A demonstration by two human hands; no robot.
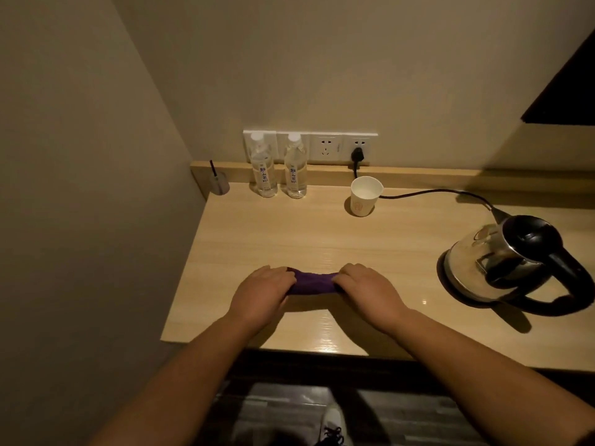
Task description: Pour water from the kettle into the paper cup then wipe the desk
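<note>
Purple cloth (311,282): bunched roll on the desk (322,239), long axis running left–right between the fingers, left hand (262,286) and right hand (363,286) each curled closed on one end, equally near.

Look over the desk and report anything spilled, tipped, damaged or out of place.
Nothing stands out. The paper cup, kettle and two water bottles stand upright, no puddle shows on the desk, and both hands, left hand and right hand, press on a bunched purple cloth.
</note>
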